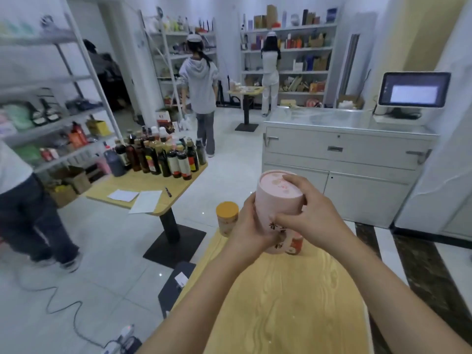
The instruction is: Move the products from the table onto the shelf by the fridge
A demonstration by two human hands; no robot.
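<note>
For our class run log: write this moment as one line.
left hand, right hand: grip pink tube | on table: yellow-lidded jar, red can
</note>
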